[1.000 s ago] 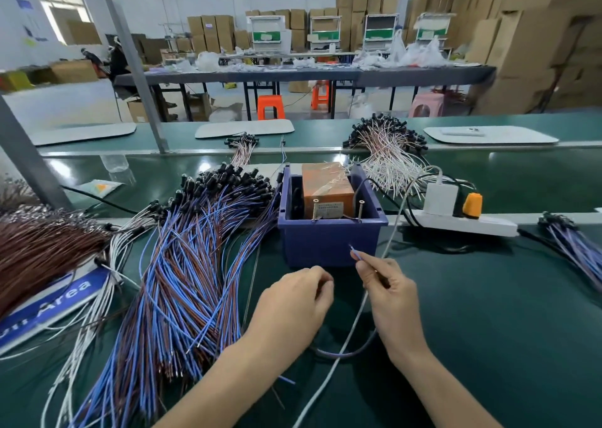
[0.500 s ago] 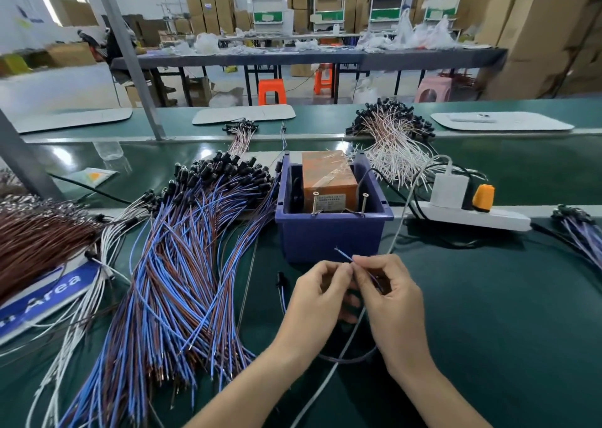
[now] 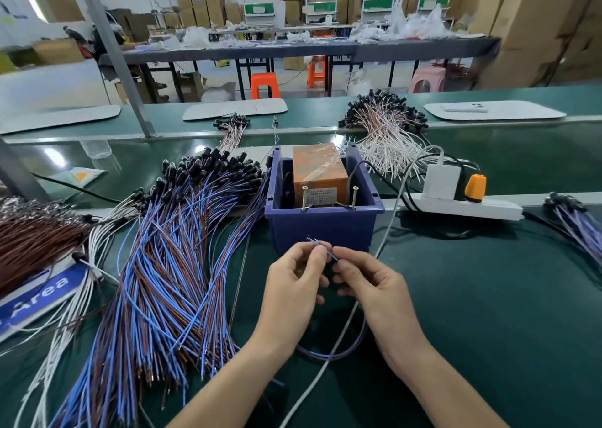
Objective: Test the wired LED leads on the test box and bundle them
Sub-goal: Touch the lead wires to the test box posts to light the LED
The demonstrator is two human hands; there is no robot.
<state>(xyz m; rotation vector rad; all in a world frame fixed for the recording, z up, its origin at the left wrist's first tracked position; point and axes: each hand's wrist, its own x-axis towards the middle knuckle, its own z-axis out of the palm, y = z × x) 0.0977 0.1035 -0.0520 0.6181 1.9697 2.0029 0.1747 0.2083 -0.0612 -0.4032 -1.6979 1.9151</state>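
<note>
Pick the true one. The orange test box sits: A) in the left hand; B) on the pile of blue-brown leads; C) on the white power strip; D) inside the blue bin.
D: the orange test box stands inside the blue bin, walls around it; the left hand and right hand pinch only a thin lead.

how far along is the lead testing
Early, it seems. Done: perhaps the small bundle far right. In hand: left hand and right hand pinch one lead, its ends short of the screws on the box. Left: the big loose pile.
</note>
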